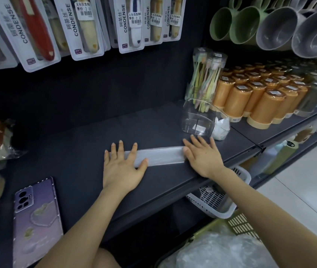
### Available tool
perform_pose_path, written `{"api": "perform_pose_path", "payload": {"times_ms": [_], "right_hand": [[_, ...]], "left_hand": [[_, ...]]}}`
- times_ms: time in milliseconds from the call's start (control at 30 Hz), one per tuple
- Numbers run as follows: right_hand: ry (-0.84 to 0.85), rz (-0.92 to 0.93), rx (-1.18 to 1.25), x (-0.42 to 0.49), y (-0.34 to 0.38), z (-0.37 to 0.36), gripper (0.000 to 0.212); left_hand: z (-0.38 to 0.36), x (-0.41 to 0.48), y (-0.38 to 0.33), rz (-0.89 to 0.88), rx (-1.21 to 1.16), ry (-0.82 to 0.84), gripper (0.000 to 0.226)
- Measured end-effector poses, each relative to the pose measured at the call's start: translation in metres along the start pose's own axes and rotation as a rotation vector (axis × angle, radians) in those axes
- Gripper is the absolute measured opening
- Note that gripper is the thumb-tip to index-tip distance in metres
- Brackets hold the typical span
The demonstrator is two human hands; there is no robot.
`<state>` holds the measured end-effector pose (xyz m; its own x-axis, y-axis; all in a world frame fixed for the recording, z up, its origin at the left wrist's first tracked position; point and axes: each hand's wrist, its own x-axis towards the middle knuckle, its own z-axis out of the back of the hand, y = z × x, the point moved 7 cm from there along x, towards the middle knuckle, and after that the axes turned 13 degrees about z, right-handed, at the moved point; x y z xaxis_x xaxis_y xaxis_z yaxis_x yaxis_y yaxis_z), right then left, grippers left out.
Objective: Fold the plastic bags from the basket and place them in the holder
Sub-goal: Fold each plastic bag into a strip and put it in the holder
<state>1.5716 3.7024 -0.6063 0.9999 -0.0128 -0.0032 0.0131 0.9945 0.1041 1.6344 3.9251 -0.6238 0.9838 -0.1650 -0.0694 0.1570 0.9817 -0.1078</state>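
From the head view, the plastic bag [161,156] lies on the dark shelf [72,155] as a long, narrow, milky strip, folded lengthwise and flattened; the left hand [123,169] presses its left end with fingers [120,148] straight and spread, thumb along the near edge, while the right hand [202,155] lies flat over the right end, fingers straight and only slightly fanned; neither hand pinches anything. The step in hand looks like smoothing the strip before folding it up from one end; it probably pays to push trapped air out toward an open end, keep the long edges aligned, and hold one end down while the other turns over, since thin film is slippery and springs open. The clear, rigid, curved-walled holder [196,120] stands just beyond the right hand; the yellow-green lattice basket [240,225] sits below the shelf at lower right, with crinkled, translucent loose bags [221,252] heaped in it.
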Motion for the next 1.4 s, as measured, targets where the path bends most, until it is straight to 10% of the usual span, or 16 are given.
{"api": "perform_pose_path", "payload": {"times_ms": [100, 400, 633, 833, 1033, 1167, 1400], "right_hand": [[-0.191, -0.035, -0.089, 0.006, 0.002, 0.028, 0.059], [0.167, -0.090, 0.160, -0.016, -0.009, 0.034, 0.023], [0.031, -0.268, 0.774, -0.079, 0.015, 0.029, 0.027], [0.063, -0.549, 1.440, -0.110, 0.041, 0.012, 0.022], [0.169, -0.451, 1.755, -0.109, 0.062, 0.027, 0.018], [-0.081, -0.364, 2.022, -0.089, 0.050, 0.052, 0.044], [-0.103, -0.266, 1.329, -0.050, 0.060, 0.034, 0.058]], "left_hand": [[0.000, 0.000, 0.000, -0.001, -0.018, 0.000, 0.068], [0.014, 0.001, 0.009, -0.041, -0.272, -0.020, 0.081], [0.045, -0.044, -0.002, -0.244, -0.580, -0.256, 0.046], [0.022, -0.107, -0.054, -0.623, -0.563, 0.018, 0.062], [0.020, -0.099, -0.061, -0.466, -0.700, -0.052, 0.040], [0.025, -0.080, -0.050, -0.154, -1.030, 0.108, 0.023], [0.020, -0.055, -0.041, 0.119, -1.469, 0.580, 0.022]]}}
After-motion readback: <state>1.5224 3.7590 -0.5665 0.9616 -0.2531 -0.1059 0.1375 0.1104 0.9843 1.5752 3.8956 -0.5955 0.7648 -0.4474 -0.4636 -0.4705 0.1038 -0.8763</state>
